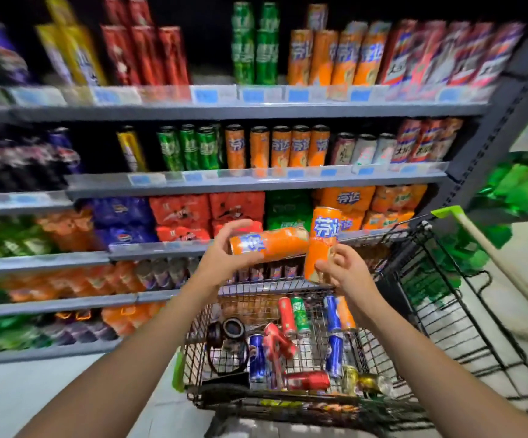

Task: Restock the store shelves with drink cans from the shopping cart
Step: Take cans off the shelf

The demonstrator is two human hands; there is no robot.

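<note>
1. Two slim orange soda cans, blue-white logo.
2. Left hand [224,259] grips sideways can [269,245]; right hand [348,268] pinches upright can [321,241]; both above the shopping cart [446,298] front edge, cans touching.

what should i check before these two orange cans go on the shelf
1. Left hand grips the sideways orange can: ok.
2. Right hand grips the upright orange can: ok, held low on the can.
3. The two cans are apart: not ok, they seem to touch.
4. Orange row on the second shelf found: ok.
5. Free slot in that row: cannot tell, though a gap shows between the first two cans.
6. More cans left in the cart: ok.
</note>
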